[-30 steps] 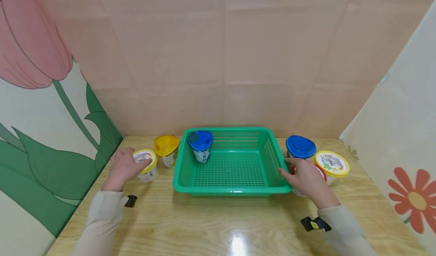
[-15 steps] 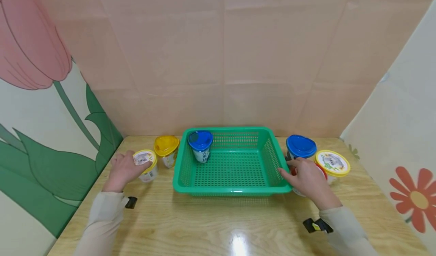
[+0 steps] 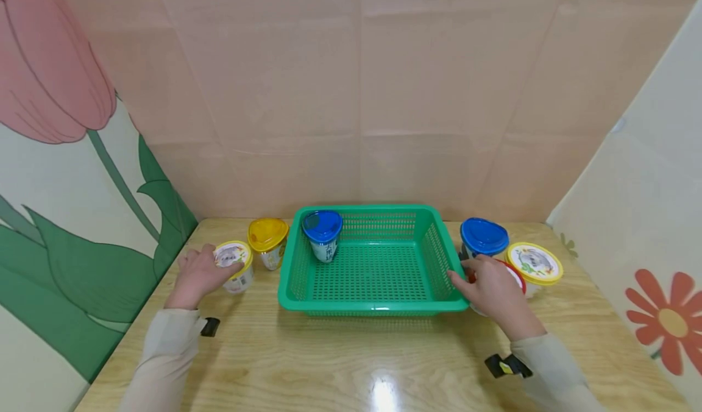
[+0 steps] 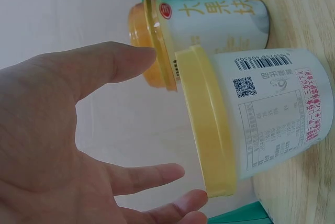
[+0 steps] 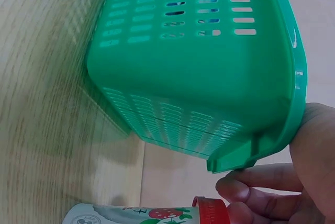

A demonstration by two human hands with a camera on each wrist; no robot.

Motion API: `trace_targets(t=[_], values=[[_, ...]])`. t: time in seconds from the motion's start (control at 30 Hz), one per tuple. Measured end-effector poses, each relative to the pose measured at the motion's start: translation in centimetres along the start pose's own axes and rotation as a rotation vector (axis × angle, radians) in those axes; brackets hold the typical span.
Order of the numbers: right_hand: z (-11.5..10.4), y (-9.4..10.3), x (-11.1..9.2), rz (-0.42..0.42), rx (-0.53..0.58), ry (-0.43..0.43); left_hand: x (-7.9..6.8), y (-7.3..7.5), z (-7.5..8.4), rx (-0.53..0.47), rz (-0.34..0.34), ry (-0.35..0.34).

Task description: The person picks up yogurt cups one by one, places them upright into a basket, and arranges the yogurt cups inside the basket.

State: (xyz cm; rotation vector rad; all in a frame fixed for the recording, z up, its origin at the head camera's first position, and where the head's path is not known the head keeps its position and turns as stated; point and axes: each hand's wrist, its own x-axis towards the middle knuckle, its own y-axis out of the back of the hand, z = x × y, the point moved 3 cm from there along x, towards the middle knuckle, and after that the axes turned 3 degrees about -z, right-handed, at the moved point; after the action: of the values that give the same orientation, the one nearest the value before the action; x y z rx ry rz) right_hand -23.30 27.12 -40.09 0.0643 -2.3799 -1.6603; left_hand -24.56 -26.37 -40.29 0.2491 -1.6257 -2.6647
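Observation:
My left hand [image 3: 200, 275] is poised around the yellow lid of a white tub [image 3: 237, 269], thumb and fingers spread. In the left wrist view, its thumb [image 4: 123, 64] stands apart from the lid, and a fingertip overlaps the lid's lower edge. My right hand [image 3: 496, 290] grips the right rim of the green plastic basket [image 3: 378, 306], thumb over the rim and fingers outside. The same fingers [image 5: 275, 177] lie close by the red lid of a cup [image 5: 172, 214] with a strawberry print. In the head view, my hand covers much of that cup.
A blue-lidded cup [image 3: 323, 235] stands in the basket's back left corner. Left of the basket is a yellow-lidded cup [image 3: 269, 241]. To the right are another blue-lidded cup [image 3: 485, 236] and a yellow-lidded tub [image 3: 534, 262]. All stand on the wooden table [image 3: 307, 363].
My left fingers have come down slightly by the tub's lid. My right index finger has drawn in a little at the basket rim. The basket and cups keep their places.

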Motion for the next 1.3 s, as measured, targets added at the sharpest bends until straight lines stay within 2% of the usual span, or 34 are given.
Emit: trace_targets(t=[0.2, 0.7, 1.3], values=[[-0.4, -0.1, -0.1, -0.023, 0.044, -0.017, 0.0, 0.0, 0.0, 0.003, 0.001, -0.002], [-0.4, -0.4, 0.1, 0.027, 0.017, 0.034, 0.3, -0.2, -0.4, -0.008, 0.006, 0.030], [-0.2, -0.6, 0.2, 0.028, 0.030, 0.025, 1.3, -1.1, -1.1, 0.002, 0.012, 0.027]])
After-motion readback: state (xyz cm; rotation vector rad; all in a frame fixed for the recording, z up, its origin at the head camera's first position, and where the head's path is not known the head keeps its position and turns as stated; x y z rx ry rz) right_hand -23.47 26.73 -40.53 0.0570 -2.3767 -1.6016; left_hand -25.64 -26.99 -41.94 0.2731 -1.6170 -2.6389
